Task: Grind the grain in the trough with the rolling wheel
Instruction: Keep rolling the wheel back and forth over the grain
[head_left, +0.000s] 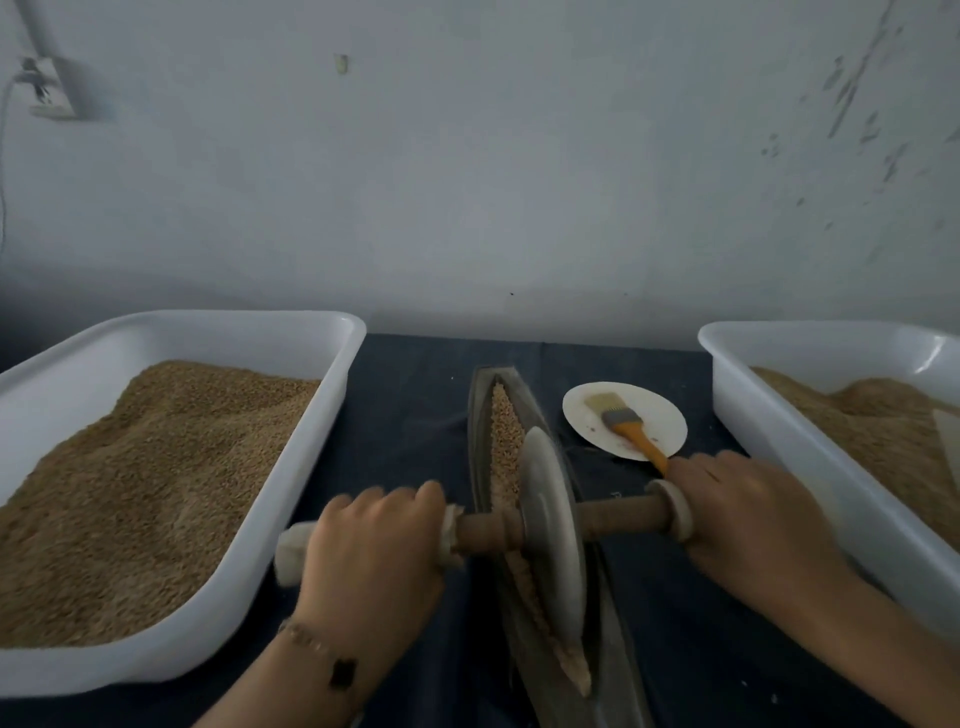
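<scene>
Both hands, left (371, 540) and right (748, 519), grip the rolling wheel (550, 530) mid-trough (480, 415); whole grain (506, 426) above centre suggests grinding remains unfinished.

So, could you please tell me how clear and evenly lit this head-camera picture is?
Head view: dim, bluish light overall; wide-angle bending curves the left tub and right tub rims; slight motion blur softens the left hand, right hand and wheel; a small glare sits on the right tub's far corner.
</scene>
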